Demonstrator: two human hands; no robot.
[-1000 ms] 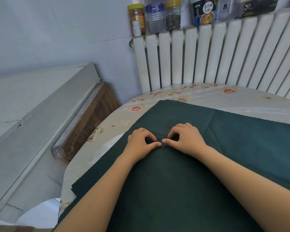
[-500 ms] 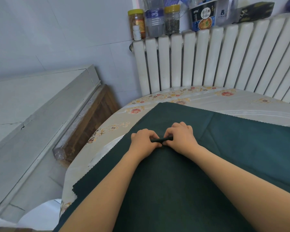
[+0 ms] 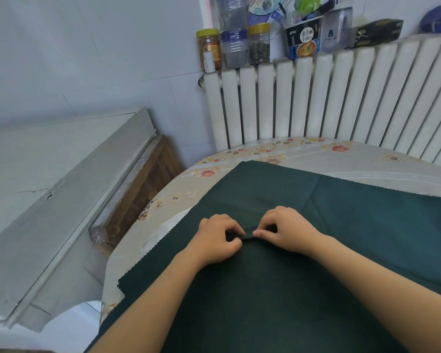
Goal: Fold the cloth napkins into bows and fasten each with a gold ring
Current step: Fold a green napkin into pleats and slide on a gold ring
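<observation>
- Napkin [image 3: 278, 289], dark green, lies flat on the table [image 3: 405, 166], a small ridge pinched up between both hands.
- Left hand [image 3: 218, 240] and right hand [image 3: 288, 231] each pinch that ridge, thumbs nearly touching.
- Looks like the first pleat; next, gather more folds evenly.

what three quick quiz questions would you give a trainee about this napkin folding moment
1. True or false: both hands pinch the same raised fold of the green napkin.
2. Which thing stands on top of the radiator? A) a gold ring B) a yellow-lidded jar C) a folded bow
3. Fill in: the napkin lies on a table covered by a ____-patterned tablecloth.

Key
1. True: the left hand and the right hand each pinch the fold between them.
2. B, the yellow-lidded jar.
3. Floral.
</observation>
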